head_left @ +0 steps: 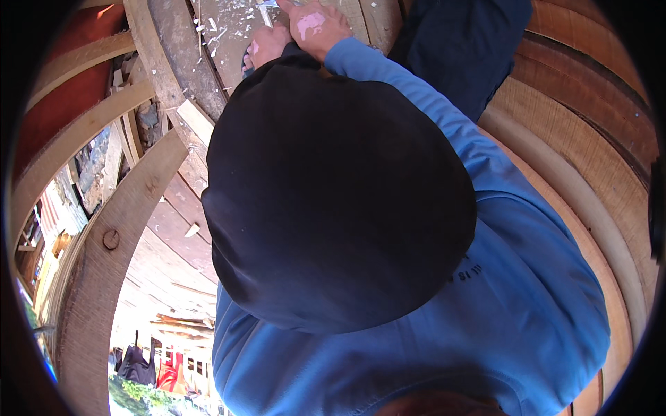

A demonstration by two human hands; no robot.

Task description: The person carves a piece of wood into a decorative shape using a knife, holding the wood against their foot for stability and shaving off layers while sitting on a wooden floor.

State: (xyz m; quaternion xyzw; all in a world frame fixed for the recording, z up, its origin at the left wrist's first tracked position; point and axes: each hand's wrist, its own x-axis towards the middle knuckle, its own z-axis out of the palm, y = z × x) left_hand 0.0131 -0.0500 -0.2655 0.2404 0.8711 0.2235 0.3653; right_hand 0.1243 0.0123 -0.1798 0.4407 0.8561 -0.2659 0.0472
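Left hand (268, 46), right hand (317, 29), 2 hands partly curled (hold cannot be told), pale chips (212, 24) on plank (223, 54)

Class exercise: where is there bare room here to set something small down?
The most open patch is on the reddish planks, between the curved, knotted wooden rib and the dark rounded cloth; one wood chip lies there. It is crowded near the left hand and right hand, amid pale shavings.

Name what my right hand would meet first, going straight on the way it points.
Most likely the small pale-blue piece just ahead of the right hand, at the picture's upper edge; depth there is unclear, so they may already touch.
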